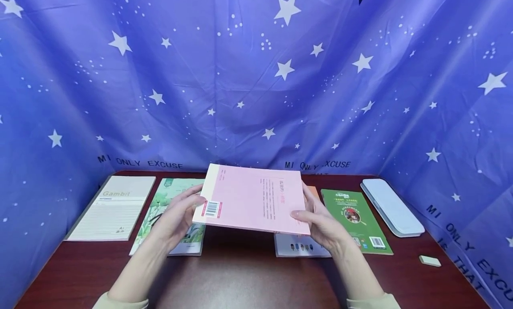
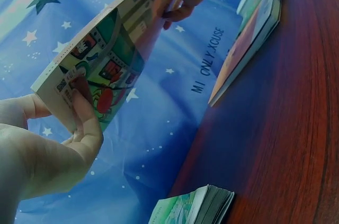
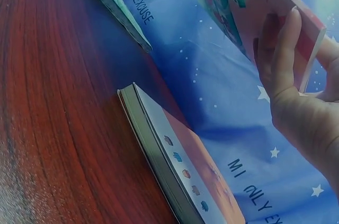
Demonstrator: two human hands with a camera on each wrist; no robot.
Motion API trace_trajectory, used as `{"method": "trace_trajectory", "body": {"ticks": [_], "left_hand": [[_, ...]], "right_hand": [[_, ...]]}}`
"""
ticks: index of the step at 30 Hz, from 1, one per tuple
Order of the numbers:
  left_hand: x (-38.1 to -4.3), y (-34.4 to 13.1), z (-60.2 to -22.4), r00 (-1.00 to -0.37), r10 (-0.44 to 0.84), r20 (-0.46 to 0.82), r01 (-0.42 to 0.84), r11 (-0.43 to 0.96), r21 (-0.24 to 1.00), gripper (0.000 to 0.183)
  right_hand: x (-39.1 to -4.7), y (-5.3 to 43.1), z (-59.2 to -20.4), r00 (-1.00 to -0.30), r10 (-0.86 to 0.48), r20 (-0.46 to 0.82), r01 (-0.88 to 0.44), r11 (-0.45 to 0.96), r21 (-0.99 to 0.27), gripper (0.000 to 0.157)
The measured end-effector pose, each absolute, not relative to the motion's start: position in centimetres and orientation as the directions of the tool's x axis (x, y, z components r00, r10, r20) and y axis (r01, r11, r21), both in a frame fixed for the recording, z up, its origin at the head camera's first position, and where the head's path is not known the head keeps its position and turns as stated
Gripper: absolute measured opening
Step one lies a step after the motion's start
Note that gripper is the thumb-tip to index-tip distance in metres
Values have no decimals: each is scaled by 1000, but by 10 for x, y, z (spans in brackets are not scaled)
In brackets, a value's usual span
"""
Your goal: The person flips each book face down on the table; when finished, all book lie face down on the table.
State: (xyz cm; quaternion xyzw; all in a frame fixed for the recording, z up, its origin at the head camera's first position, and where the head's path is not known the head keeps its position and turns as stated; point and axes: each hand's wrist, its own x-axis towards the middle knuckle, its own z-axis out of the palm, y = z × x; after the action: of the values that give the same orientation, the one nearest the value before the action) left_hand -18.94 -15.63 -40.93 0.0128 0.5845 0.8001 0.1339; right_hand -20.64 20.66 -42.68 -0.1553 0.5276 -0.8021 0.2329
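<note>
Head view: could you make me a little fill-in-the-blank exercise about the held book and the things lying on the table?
1. The left hand and right hand hold up the held book, whose upper face is mainly ____.
2. Its barcode is nearer the person's ____ hand.
3. The notebook at the far left of the table bears the large word ____.
4. The lying book just left of the pale case is mainly ____.

Missing words: pink; left; Gambit; green.

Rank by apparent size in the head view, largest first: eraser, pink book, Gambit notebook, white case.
1. Pink book, held up, so possibly enlarged by nearness
2. Gambit notebook
3. White case
4. Eraser
</note>
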Motion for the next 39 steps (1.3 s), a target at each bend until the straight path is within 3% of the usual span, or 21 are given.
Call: {"method": "trace_trajectory", "body": {"ticks": [6, 15, 31, 39], "left_hand": [[-189, -157, -409, -970, 205, -134, -186, -266, 946, 63], [-187, -157, -412, -977, 153, -151, -187, -265, 946, 35], [-190, -152, -404, -974, 204, -102, -143, -200, 969, 84], [-190, -163, -401, -964, 228, -136, -160, -89, 983, 88]], "right_hand": [[-207, 206, -429, -866, -499, 17, 178, -340, -924, 97], [-208, 204, -431, -886, -464, -11, 164, -292, -942, 82], [-212, 206, -430, -946, -300, -124, 185, -184, -965, 65], [-228, 203, -420, -910, -381, -160, 214, -103, -971, 62]]}}
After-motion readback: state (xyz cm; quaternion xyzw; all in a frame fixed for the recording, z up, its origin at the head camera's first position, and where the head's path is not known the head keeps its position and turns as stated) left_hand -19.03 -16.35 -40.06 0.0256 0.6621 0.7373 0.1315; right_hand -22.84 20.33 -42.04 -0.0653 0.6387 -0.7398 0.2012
